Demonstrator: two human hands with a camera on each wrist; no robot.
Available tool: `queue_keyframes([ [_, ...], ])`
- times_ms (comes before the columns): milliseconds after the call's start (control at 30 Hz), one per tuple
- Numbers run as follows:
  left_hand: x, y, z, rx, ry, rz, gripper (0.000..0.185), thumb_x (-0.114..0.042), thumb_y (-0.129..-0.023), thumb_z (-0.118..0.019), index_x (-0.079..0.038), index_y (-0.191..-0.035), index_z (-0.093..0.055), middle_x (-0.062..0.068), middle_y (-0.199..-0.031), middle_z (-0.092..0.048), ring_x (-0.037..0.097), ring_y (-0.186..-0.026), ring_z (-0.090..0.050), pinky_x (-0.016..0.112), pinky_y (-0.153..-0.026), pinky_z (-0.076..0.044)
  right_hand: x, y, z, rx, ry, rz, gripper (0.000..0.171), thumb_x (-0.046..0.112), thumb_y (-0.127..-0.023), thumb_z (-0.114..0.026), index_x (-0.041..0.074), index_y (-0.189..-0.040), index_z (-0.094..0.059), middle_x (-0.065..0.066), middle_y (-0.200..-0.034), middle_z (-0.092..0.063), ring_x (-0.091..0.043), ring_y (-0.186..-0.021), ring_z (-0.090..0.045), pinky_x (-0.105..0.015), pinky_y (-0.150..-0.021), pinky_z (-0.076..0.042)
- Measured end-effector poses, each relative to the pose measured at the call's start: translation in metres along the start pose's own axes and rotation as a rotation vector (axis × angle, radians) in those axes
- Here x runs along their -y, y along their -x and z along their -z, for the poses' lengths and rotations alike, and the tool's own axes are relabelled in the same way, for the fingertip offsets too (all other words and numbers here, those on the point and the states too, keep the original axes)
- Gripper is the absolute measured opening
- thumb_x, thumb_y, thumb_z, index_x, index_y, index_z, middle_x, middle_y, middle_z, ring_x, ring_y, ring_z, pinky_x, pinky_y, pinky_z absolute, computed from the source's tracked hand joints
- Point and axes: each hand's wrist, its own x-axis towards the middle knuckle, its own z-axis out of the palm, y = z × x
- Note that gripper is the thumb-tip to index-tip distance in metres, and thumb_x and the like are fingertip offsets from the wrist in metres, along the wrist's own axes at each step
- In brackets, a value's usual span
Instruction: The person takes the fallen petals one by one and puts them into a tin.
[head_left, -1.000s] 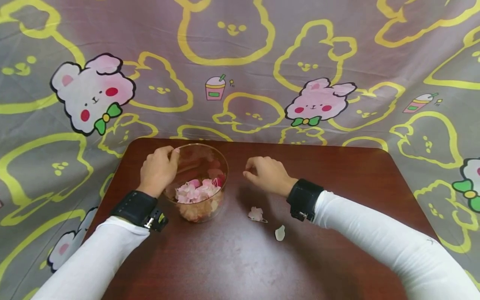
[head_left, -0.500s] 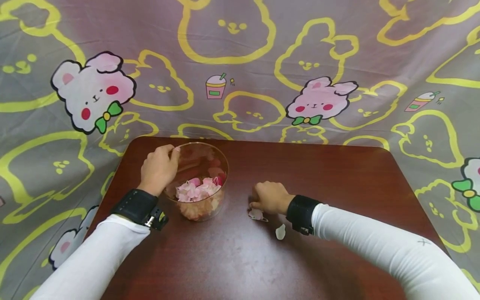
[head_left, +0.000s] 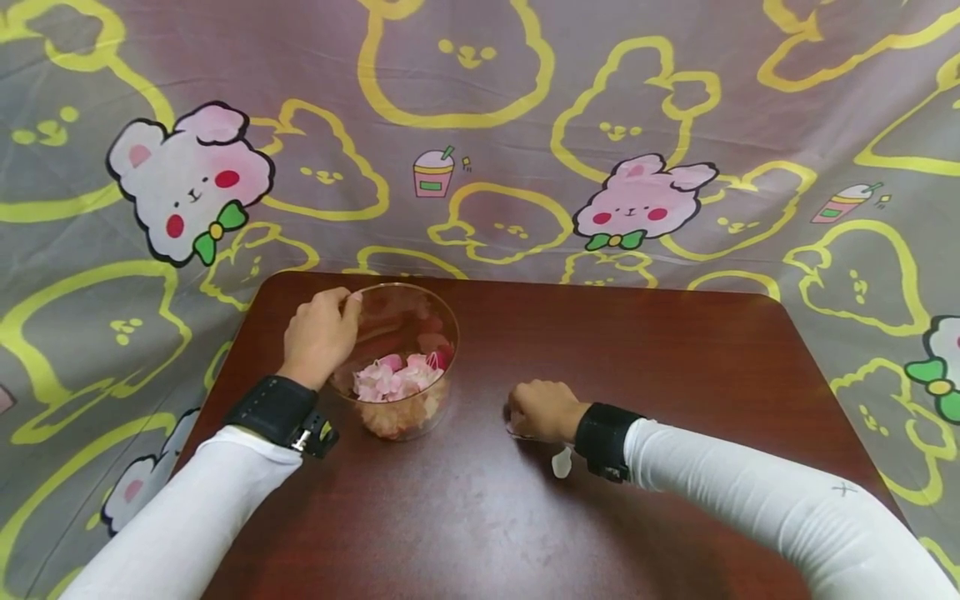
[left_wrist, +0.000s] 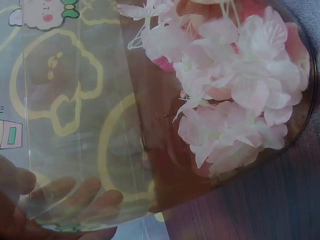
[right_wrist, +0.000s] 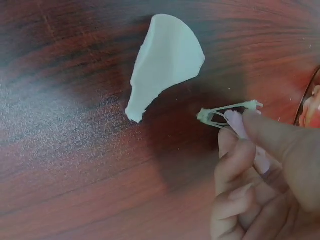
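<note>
My left hand (head_left: 318, 337) grips the rim of a clear round plastic bowl (head_left: 458, 335) on the left of the table. Fingers (left_wrist: 95, 195) show through the clear wall in the left wrist view. Inside lie pale pink artificial flowers (left_wrist: 235, 85) with some darker pink pieces among them. Low over the table, right of the bowl, my right hand (head_left: 546, 411) pinches a small pale pink artificial flower (right_wrist: 239, 125) between thumb and index finger. Its thin greenish plastic stem piece sticks out past the fingertips. A loose whitish petal (right_wrist: 167, 55) lies flat close to that hand.
The dark reddish-brown wooden table (head_left: 465, 517) has rounded back corners. Directly behind it hangs a grey cloth (head_left: 510, 150) printed with cartoon rabbits and yellow outlines.
My right hand has come down and toward me onto the artificial flower that lay on the table and now pinches it. The left hand and bowl have stayed put.
</note>
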Motion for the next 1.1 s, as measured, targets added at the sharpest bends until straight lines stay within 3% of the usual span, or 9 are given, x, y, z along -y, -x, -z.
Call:
queue_keyframes([
  [267,0.0,0.001,0.0,0.006,0.002,0.005,0.04,-0.033,-0.108,-0.039,-0.003,-0.112,-0.065,0.017,-0.087,-0.064,0.038,-0.083,-0.063,0.05,-0.067,-0.044,0.002,-0.003,0.008,-0.051,0.015,-0.007,0.025,0.015,-0.093,-0.066,0.019,-0.068,-0.062,0.006,-0.063,-0.057,-0.012,-0.06,-0.056,-0.034,-0.059,-0.045],
  [400,0.0,0.001,0.0,0.007,0.002,0.004,0.04,-0.034,-0.108,-0.039,-0.004,-0.11,-0.065,0.017,-0.087,-0.064,0.038,-0.084,-0.064,0.05,-0.067,-0.044,0.003,-0.005,0.019,-0.098,-0.027,-0.002,0.02,0.015,-0.095,-0.063,0.018,-0.076,-0.065,0.007,-0.065,-0.057,-0.01,-0.06,-0.055,-0.032,-0.056,-0.042],
  [533,-0.001,0.001,0.0,-0.003,0.001,-0.002,0.04,-0.033,-0.108,-0.038,-0.004,-0.106,-0.065,0.016,-0.086,-0.064,0.038,-0.082,-0.064,0.05,-0.066,-0.044,0.006,-0.008,0.034,-0.158,-0.057,0.018,0.014,0.015,-0.097,-0.063,0.016,-0.084,-0.067,0.007,-0.068,-0.057,-0.009,-0.061,-0.052,-0.028,-0.054,-0.039],
  [700,0.0,0.001,0.001,-0.007,0.004,-0.004,0.04,-0.033,-0.108,-0.039,-0.004,-0.108,-0.065,0.018,-0.088,-0.065,0.039,-0.084,-0.064,0.051,-0.067,-0.044,0.014,-0.008,0.056,-0.233,-0.071,0.028,0.005,0.019,-0.096,-0.069,0.015,-0.095,-0.071,0.003,-0.084,-0.071,-0.011,-0.074,-0.065,-0.032,-0.062,-0.05],
  [833,0.001,0.001,0.0,-0.005,0.005,0.003,0.04,-0.033,-0.108,-0.039,-0.004,-0.108,-0.065,0.017,-0.088,-0.064,0.038,-0.083,-0.064,0.05,-0.066,-0.044,0.021,-0.008,0.071,-0.293,-0.094,0.048,0.009,0.021,-0.095,-0.071,0.014,-0.1,-0.073,0.001,-0.091,-0.075,-0.014,-0.084,-0.07,-0.035,-0.067,-0.054],
  [1100,0.0,0.001,-0.001,-0.008,0.004,-0.002,0.041,-0.034,-0.108,-0.039,-0.004,-0.109,-0.066,0.018,-0.089,-0.065,0.041,-0.086,-0.065,0.053,-0.068,-0.045,0.037,-0.008,0.1,-0.45,-0.104,0.102,0.012,0.025,-0.095,-0.071,0.014,-0.098,-0.072,0.002,-0.087,-0.074,-0.012,-0.075,-0.066,-0.033,-0.061,-0.051],
])
